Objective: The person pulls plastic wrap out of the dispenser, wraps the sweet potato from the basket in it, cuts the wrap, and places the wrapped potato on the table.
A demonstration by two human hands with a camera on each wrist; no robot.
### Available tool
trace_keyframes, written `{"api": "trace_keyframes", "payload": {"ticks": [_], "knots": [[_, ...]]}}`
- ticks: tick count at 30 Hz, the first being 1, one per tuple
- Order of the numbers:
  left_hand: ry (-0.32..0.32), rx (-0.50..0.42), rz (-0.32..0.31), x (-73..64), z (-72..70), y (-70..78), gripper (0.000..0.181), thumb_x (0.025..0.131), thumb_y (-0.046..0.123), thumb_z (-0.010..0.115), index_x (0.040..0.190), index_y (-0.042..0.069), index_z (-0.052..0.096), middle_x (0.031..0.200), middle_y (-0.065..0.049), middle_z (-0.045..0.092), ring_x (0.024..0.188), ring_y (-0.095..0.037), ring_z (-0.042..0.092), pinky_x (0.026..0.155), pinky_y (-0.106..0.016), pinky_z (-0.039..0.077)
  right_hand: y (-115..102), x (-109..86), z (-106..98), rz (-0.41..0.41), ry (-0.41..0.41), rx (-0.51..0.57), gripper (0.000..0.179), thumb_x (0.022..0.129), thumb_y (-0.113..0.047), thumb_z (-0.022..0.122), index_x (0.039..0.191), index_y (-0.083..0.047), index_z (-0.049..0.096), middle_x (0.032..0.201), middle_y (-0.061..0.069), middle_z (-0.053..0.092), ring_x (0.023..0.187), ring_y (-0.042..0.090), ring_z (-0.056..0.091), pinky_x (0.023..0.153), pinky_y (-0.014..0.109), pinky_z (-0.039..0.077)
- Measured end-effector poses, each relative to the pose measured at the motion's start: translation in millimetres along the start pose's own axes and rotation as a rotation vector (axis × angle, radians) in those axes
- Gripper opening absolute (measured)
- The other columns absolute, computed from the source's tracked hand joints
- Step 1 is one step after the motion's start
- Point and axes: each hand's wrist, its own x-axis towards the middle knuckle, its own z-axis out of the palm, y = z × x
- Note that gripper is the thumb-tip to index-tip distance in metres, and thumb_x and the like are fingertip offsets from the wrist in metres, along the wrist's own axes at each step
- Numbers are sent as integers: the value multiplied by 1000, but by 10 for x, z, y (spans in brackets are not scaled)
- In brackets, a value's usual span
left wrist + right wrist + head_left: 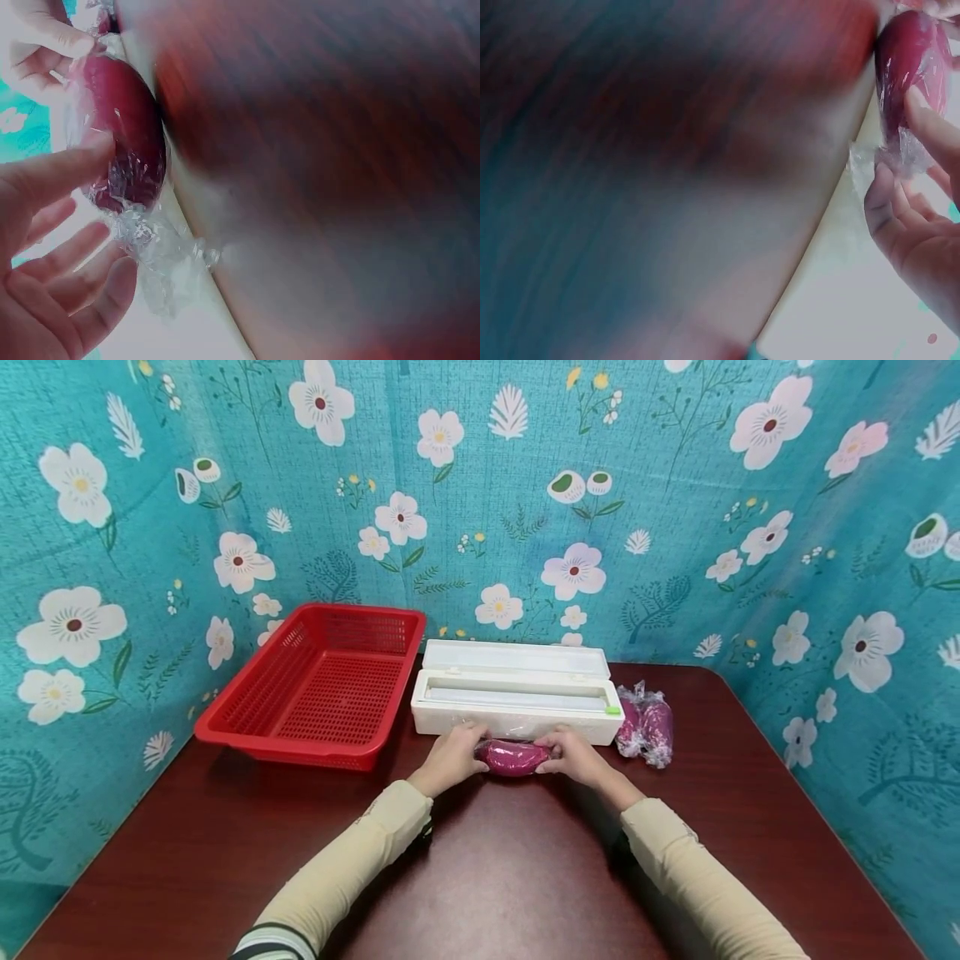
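Note:
A purple-red oblong thing, shaped like a sweet potato, is wrapped in clear cling film in front of the white wrap dispenser. My left hand grips its left end; in the left wrist view the thumb presses on the film-covered skin and loose film hangs past the fingers. My right hand holds the other end, its thumb on the side and fingers by the gathered film in the right wrist view. The dispenser's lid stands raised, with a white roll inside.
To the left stands a red perforated basket. Two similar film-wrapped purple-red pieces lie together just right of the dispenser. The dark wooden table meets a floral teal curtain at the back and sides.

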Motion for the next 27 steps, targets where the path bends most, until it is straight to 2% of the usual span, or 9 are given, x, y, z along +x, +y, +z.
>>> {"api": "trace_keyframes", "payload": {"ticks": [3, 7, 11, 13, 19, 21, 24, 27], "knots": [[-60, 2, 1, 7, -5, 3, 43, 59, 20, 83, 94, 11, 61, 92, -2, 62, 86, -17, 57, 66, -32, 47, -6, -17, -30, 15, -59, 60, 37, 70, -3, 73, 100, 14, 61, 76, 11, 55, 54, 15, 54, 50, 24, 46], [-139, 26, -26, 15, 4, 1, 46, 57, 21, 83, 96, 13, 59, 93, -1, 63, 86, -16, 57, 64, -32, 46, -2, -31, -61, 0, -122, 99, 29, 75, -4, 69, 97, 13, 59, 76, 13, 62, 63, 19, 60, 58, 28, 49], [-166, 37, -19, 27, 9, -3, 40, 62, 25, 80, 94, 11, 60, 90, -1, 63, 81, -16, 57, 62, -31, 46, 5, -34, -96, 16, -162, 79, 19, 80, -6, 65, 92, 6, 57, 81, 13, 64, 75, 20, 61, 67, 28, 48], [-177, 17, -12, 34, 3, -4, 34, 66, 26, 77, 93, 10, 63, 87, -1, 64, 78, -14, 57, 62, -30, 46, -3, -34, -122, 41, -200, 105, 17, 82, -8, 63, 93, 3, 56, 79, 11, 64, 72, 18, 59, 63, 27, 48], [-247, -33, -16, 46, 8, 3, 26, 76, 27, 70, 95, 9, 67, 81, 2, 63, 70, -9, 54, 62, -27, 44, -57, -55, -185, 105, -278, 108, 35, 71, -14, 75, 96, 4, 58, 75, 5, 59, 60, 13, 53, 53, 25, 46], [-245, -28, -3, 47, 11, 12, 26, 76, 26, 69, 95, 8, 68, 82, 1, 63, 71, -10, 54, 63, -27, 45, -56, -55, -179, 68, -270, 40, 39, 68, -12, 77, 96, 5, 57, 77, 5, 60, 64, 14, 54, 58, 26, 47], [-229, -17, 23, 55, 4, 28, 24, 77, 24, 69, 95, 7, 68, 83, -1, 64, 74, -13, 56, 64, -29, 46, -52, -53, -176, 0, -250, -34, 37, 68, -11, 76, 95, 3, 56, 78, 6, 60, 70, 19, 56, 64, 29, 47], [-217, -25, 35, 59, -3, 37, 24, 79, 22, 67, 97, 6, 66, 84, -2, 64, 76, -13, 57, 65, -29, 46, -45, -53, -182, -46, -253, -60, 31, 71, -10, 73, 94, 2, 57, 77, 6, 61, 72, 18, 57, 67, 30, 47]]}}
